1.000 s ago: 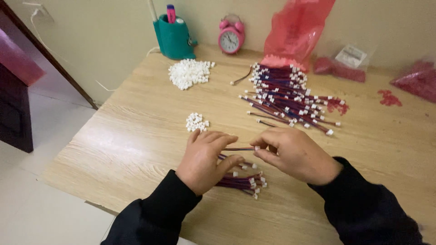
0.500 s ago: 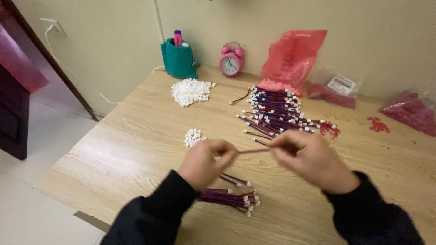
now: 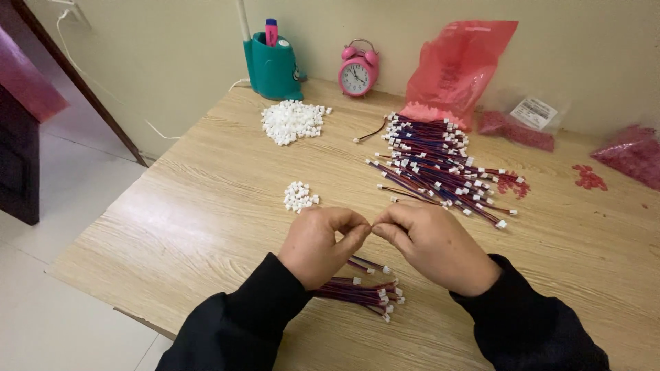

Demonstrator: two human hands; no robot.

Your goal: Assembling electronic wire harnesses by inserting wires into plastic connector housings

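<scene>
My left hand (image 3: pixel 322 244) and my right hand (image 3: pixel 430 242) meet fingertip to fingertip above the wooden table (image 3: pixel 206 206), pinching something small between them that the fingers hide. Under my wrists lies a small bundle of red-and-dark wires with white connectors (image 3: pixel 361 292). A little heap of white plastic connectors (image 3: pixel 299 196) sits just beyond my left hand. Farther back spreads a big pile of the same wires (image 3: pixel 440 161), and a larger heap of white connectors (image 3: pixel 292 121).
At the back stand a teal pen holder (image 3: pixel 273 67), a pink alarm clock (image 3: pixel 358 71) and a red plastic bag (image 3: pixel 457 65). Smaller bags of red parts (image 3: pixel 519 127) lie at the right, with loose red bits (image 3: pixel 590 178). The table's left edge drops to a tiled floor.
My hands have drawn together until the fingertips touch; the length of wire seen stretched between them earlier no longer shows. The view has shifted slightly.
</scene>
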